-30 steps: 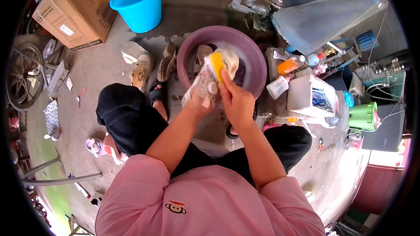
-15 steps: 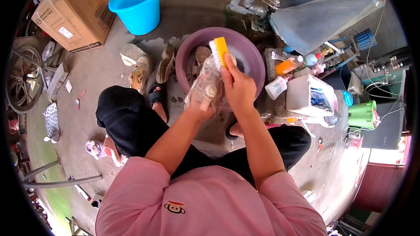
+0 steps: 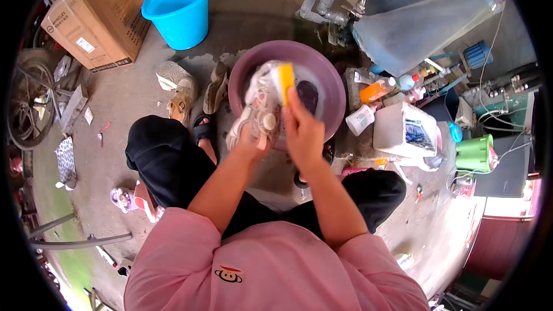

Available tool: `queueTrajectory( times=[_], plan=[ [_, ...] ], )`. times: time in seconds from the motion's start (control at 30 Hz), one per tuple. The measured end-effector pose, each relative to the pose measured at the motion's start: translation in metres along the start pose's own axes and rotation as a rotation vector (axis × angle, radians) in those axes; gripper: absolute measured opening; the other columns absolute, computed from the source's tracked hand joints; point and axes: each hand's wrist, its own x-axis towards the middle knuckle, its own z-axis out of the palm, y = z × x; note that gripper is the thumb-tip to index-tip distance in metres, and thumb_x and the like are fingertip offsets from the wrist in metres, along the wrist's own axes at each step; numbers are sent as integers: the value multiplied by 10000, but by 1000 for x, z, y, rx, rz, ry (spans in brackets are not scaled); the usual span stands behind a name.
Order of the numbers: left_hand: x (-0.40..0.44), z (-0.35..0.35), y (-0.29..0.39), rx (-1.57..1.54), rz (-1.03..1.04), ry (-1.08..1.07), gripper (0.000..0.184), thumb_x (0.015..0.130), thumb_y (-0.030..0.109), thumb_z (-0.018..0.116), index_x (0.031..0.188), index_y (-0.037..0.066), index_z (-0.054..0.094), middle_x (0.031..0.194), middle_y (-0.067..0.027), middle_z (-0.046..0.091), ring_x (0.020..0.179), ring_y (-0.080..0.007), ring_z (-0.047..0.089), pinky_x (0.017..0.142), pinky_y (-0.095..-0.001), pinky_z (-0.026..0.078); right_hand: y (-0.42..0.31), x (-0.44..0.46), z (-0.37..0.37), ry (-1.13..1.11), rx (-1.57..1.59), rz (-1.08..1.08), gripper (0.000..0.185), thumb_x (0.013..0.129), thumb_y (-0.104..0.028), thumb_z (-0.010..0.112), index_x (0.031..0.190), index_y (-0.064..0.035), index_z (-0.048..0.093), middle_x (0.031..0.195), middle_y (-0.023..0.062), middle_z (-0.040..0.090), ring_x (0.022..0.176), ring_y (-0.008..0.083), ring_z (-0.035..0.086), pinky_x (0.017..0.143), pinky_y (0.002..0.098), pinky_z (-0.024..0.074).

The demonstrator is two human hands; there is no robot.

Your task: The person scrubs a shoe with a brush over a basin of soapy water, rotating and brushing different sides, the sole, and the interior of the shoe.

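My left hand (image 3: 251, 143) is closed on the heel end of a pale shoe (image 3: 258, 101), partly inside its opening, over the near left of a purple basin (image 3: 335, 89). A yellow brush (image 3: 286, 80) with white bristles is gripped in my right hand (image 3: 303, 129); its bristles face left against the shoe's right side near the toe. Inside the basin is whitish water, with a dark shoe (image 3: 307, 97) lying in it. The basin's left inside is partly hidden behind the pale shoe.
Left of the basin stand an upright shoe (image 3: 216, 88) and a tan pair (image 3: 180, 101). A blue bucket (image 3: 180, 20) and a cardboard box (image 3: 98, 17) are beyond. On the right are an orange bottle (image 3: 377, 89), a white bottle (image 3: 360, 120) and a white foam box (image 3: 403, 132).
The pale shoe has shifted left and tilted in my left hand. The brush first rose off toward the toe, then came down slightly left against the shoe.
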Motion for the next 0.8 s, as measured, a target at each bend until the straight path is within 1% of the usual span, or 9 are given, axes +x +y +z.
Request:
queueTrajectory(
  times=[0.07, 0.13, 0.3, 0.47, 0.57, 0.63, 0.67, 0.73, 0.8],
  plan=[
    [4, -17, 9, 42, 37, 1, 382, 910, 312, 356, 1206, 78, 416, 1138, -96, 500, 1015, -236, 502, 876, -341, 420, -1, -26, 8, -95, 98, 27, 326, 851, -124, 516, 1171, -63, 502, 937, 212, 594, 887, 141, 587, 707, 261, 446],
    [2, -10, -8, 128, 14, 558, 350, 897, 280, 412, 1180, 75, 439, 1097, -86, 511, 983, -208, 506, 864, -314, 421, 3, -13, 4, -31, 152, 69, 332, 854, -119, 512, 1177, -47, 493, 975, 207, 592, 903, 130, 570, 716, 256, 442],
    [-18, -10, -38, 371, 155, 104, 317, 897, 298, 425, 1140, 95, 442, 999, -36, 503, 902, -155, 490, 785, -274, 411, 11, 21, -6, 81, 280, 219, 341, 865, -112, 497, 1190, -13, 469, 1062, 121, 589, 894, 83, 521, 769, 224, 416],
    [-6, -25, -5, 309, 93, -35, 294, 899, 291, 431, 1124, 103, 444, 952, -12, 496, 858, -124, 480, 736, -252, 407, 0, -28, 17, -16, 359, 151, 350, 872, -88, 484, 1215, -26, 455, 1086, 89, 564, 899, 79, 488, 788, 216, 389],
    [-13, -14, -19, 417, 141, 24, 280, 900, 287, 434, 1114, 107, 445, 924, 2, 491, 831, -106, 474, 707, -239, 404, 8, 0, 9, 46, 345, 238, 352, 876, -126, 500, 1218, -50, 462, 870, -36, 546, 679, 44, 414, 663, 170, 378],
    [-14, -12, -23, 447, 145, -12, 271, 900, 284, 437, 1107, 110, 445, 905, 12, 488, 813, -93, 470, 687, -230, 402, 8, 6, 13, 105, 382, 237, 350, 869, -136, 510, 1202, -35, 470, 901, 41, 596, 742, 45, 460, 698, 199, 405],
    [-11, -29, -23, 511, 138, -131, 263, 901, 270, 434, 1110, 110, 445, 904, 11, 488, 808, -93, 470, 674, -225, 402, 8, 9, 13, 127, 396, 229, 350, 866, -141, 515, 1194, -28, 475, 916, 79, 621, 773, 45, 483, 716, 214, 419],
    [-6, -63, -23, 627, 141, -374, 249, 903, 242, 430, 1114, 111, 444, 902, 11, 488, 798, -92, 471, 648, -214, 402, 6, 17, 10, 146, 454, 283, 362, 873, -161, 510, 1204, -22, 464, 843, 0, 562, 714, 39, 437, 678, 192, 404],
    [-22, -33, -37, 608, 202, -114, 240, 890, 236, 449, 1079, 89, 470, 910, 0, 495, 801, -97, 478, 652, -218, 404, 6, 26, 5, 141, 536, 299, 378, 881, -184, 500, 1211, -6, 452, 953, 7, 560, 782, 37, 451, 720, 183, 392]
  ],
)
